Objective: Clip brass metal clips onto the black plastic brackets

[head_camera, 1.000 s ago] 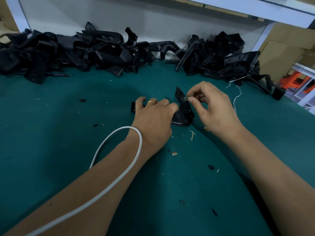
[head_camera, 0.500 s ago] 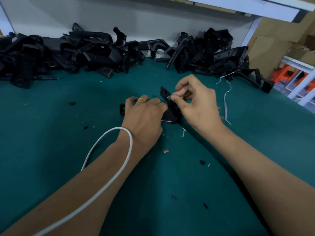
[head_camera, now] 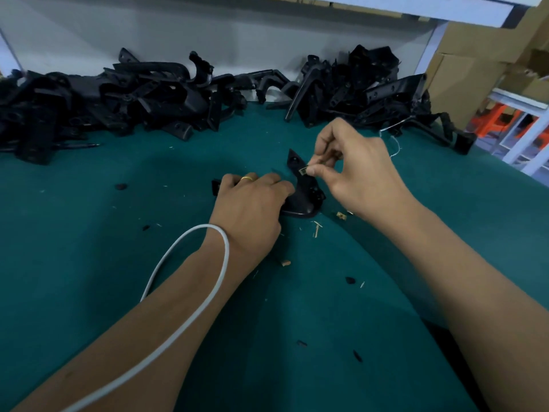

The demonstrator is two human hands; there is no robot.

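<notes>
Head view: left hand at frame centre, fingers curled over black plastic bracket, pinning it to green table mat; gold ring on finger. Right hand just right of it, thumb and forefinger pinching brass clip against bracket's upper arm. Loose brass clips lower right of bracket. Bracket piles across upper frame. White cable over left wrist.

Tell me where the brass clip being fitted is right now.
In the head view, the brass clip sits centre-right, pinched by the right hand against the black bracket that the left hand holds down.
</notes>
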